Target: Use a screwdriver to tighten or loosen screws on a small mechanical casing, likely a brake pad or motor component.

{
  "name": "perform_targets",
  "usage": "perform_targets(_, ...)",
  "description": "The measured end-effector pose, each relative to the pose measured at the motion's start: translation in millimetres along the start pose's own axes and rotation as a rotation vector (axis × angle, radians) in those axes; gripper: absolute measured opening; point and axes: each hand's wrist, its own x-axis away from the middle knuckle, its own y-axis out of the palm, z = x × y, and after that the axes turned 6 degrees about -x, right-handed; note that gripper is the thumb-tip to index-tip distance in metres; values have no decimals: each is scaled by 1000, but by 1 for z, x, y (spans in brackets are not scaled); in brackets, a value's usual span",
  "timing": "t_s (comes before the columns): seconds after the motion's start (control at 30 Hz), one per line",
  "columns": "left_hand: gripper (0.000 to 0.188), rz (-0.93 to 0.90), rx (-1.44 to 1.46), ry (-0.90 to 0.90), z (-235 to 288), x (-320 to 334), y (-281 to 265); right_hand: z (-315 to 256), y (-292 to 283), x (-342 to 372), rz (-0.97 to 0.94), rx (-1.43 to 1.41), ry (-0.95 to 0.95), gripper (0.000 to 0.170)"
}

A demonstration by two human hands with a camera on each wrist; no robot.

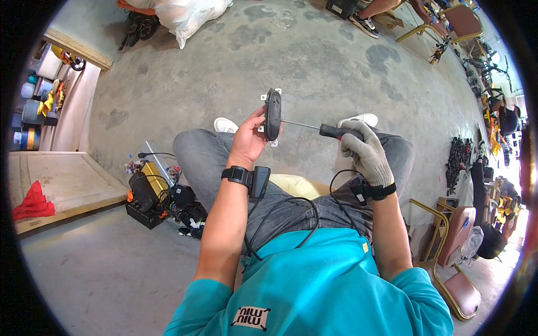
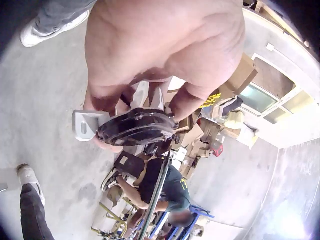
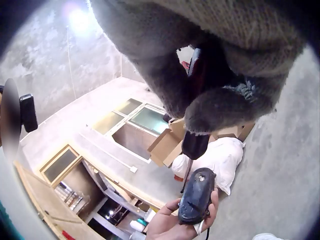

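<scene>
My bare left hand (image 1: 247, 143) holds a black oval speaker (image 1: 273, 116) upright by its back and side. Pale mounting tabs stick out from the speaker's rim; one tab (image 2: 86, 125) shows large in the left wrist view. A grey knit glove covers my right hand (image 1: 367, 154), its fingers curled round the black and red handle of a screwdriver (image 1: 333, 131). The screwdriver lies almost level, its thin metal shaft pointing left, with the tip right at the speaker's front face. In the right wrist view that dark front (image 3: 196, 195) shows a pale worn spot near one end.
Between my bent legs is a pale yellow cushion (image 1: 297, 186). Cables and electrical parts (image 1: 162, 190) lie on the floor to my left, near a wooden board (image 1: 67, 185). A white sack (image 1: 185, 17) sits ahead; another person (image 2: 162, 185) and chairs (image 1: 462, 22) are farther off.
</scene>
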Motion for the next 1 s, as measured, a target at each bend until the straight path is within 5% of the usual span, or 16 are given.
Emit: perform_targets(1.0, 45, 21, -120, -20, -2, -1, -4, -19, 12, 8, -36, 167, -22, 42)
